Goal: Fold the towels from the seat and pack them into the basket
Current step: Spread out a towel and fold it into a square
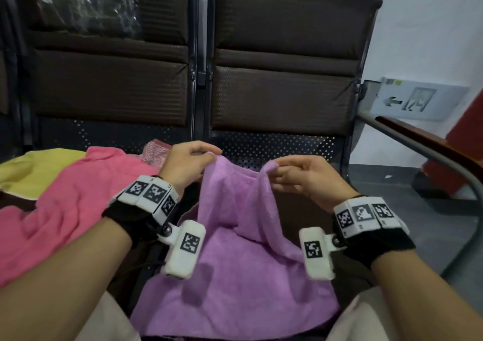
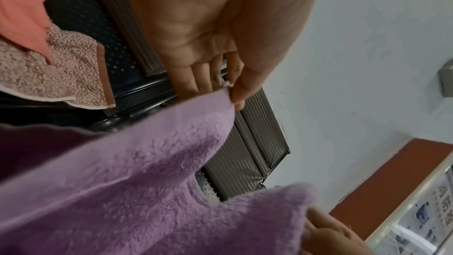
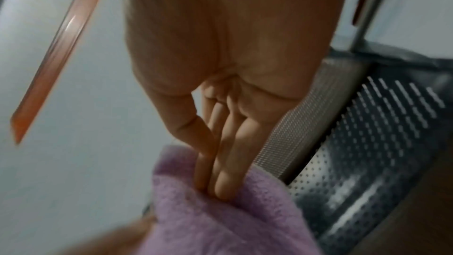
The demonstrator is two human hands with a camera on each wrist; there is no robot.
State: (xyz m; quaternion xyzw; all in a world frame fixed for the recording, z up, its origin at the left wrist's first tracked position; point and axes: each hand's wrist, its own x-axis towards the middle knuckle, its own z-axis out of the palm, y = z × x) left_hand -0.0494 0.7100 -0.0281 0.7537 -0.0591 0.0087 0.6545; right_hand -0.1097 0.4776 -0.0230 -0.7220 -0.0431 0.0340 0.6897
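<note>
Draped over the lap, the purple towel [image 1: 235, 249] is pinched at its far corners by the left hand [image 1: 183, 165] and right hand [image 1: 303, 178], beyond it the pink towel [image 1: 68, 199] on the seat [image 1: 274, 144]; a light pinch could let a corner slip, skewing the fold.

Light is soft and even in the head view, bright on the pale wall [image 1: 423, 27] at the upper right, dimmer over the dark brown padded bench backs [image 1: 282, 61]. A crinkled clear plastic sheet [image 1: 86, 3] on the upper left backrest throws small glints. The fluffy lilac towel [image 1: 235, 249] carries soft shadows of the white wrist-worn camera units [image 1: 184, 249]. Straight lines bow near the frame edges. Both wrist views are softer: the right is smeared by motion, its perforated metal bench seat [image 3: 382, 133] streaked; in the left, the near towel pile is out of focus.
</note>
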